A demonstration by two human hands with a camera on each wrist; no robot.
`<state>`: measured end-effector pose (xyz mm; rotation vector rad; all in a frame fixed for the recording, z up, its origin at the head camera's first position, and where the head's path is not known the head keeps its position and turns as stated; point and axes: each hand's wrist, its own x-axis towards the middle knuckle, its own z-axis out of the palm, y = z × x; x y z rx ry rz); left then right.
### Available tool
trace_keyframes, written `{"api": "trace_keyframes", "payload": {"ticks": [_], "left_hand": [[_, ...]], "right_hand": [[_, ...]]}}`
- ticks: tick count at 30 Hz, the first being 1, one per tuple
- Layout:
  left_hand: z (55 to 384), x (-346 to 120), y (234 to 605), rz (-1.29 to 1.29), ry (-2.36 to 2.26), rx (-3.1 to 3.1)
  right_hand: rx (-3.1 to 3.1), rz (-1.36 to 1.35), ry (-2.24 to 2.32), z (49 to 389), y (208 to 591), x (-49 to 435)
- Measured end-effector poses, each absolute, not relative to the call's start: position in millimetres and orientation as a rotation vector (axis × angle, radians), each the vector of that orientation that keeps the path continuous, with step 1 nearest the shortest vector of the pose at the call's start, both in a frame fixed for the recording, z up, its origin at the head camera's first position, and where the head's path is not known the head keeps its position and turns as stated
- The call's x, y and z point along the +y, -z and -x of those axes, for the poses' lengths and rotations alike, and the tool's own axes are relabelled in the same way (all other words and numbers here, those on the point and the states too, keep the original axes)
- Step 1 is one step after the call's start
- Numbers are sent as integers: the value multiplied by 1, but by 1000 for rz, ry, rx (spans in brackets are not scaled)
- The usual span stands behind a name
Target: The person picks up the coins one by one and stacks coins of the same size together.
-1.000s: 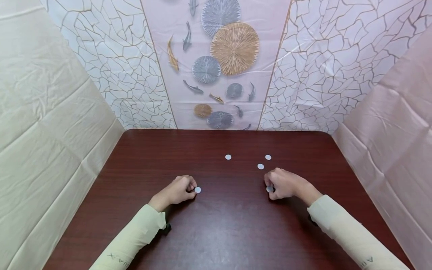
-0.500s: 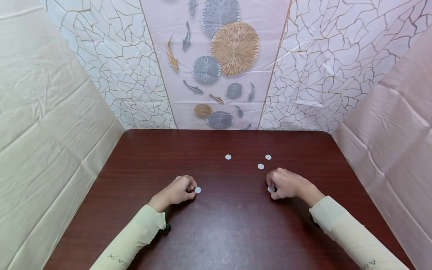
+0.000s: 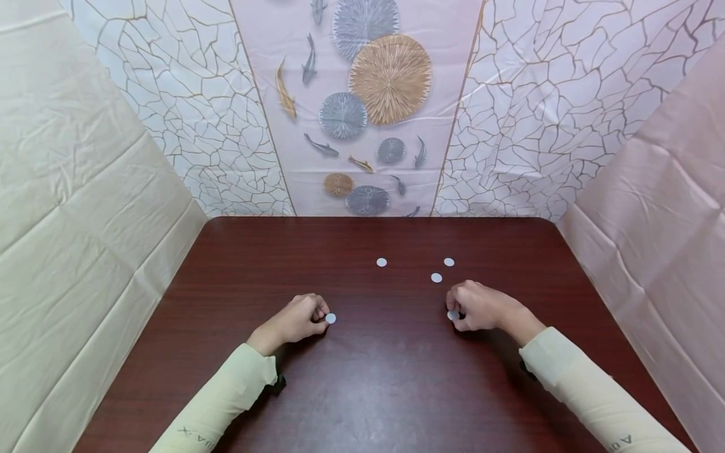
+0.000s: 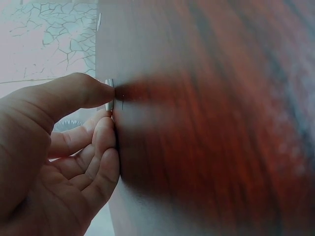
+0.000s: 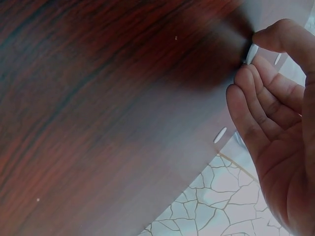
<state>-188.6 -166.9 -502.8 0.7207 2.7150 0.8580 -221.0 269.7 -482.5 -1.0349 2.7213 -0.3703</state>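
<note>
Near the middle left of the table my left hand (image 3: 294, 322) pinches a small flat white disc (image 3: 331, 319) by its edges between thumb and forefinger. The left wrist view shows this disc (image 4: 109, 96) edge-on at the tabletop, with the other fingers curled beside it. On the right, my right hand (image 3: 481, 307) holds a second white disc (image 3: 453, 315) between thumb and forefinger, low at the table. Its rim (image 5: 251, 54) shows edge-on in the right wrist view. The two hands are well apart.
Farther back on the dark red wooden table (image 3: 362, 377) lie three more white discs: one at centre (image 3: 382, 262), one at right (image 3: 449, 262), one just in front of it (image 3: 436, 278). Patterned cloth (image 3: 362, 113) hangs behind the table's far edge.
My right hand has shifted very slightly to the right with its disc. The left hand and the three loose discs stay where they were; the head view has tilted a touch.
</note>
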Motion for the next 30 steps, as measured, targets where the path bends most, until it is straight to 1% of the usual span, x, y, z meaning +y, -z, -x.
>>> {"api": "trace_keyframes", "payload": {"ticks": [16, 24, 30], "left_hand": [[189, -171, 501, -801, -802, 2694], [194, -172, 491, -901, -744, 2678], [200, -161, 478, -936, -677, 2681]], "right_hand": [[2690, 1066, 402, 223, 482, 271], [2682, 1045, 435, 221, 481, 272], [2691, 1046, 451, 220, 482, 273]]}}
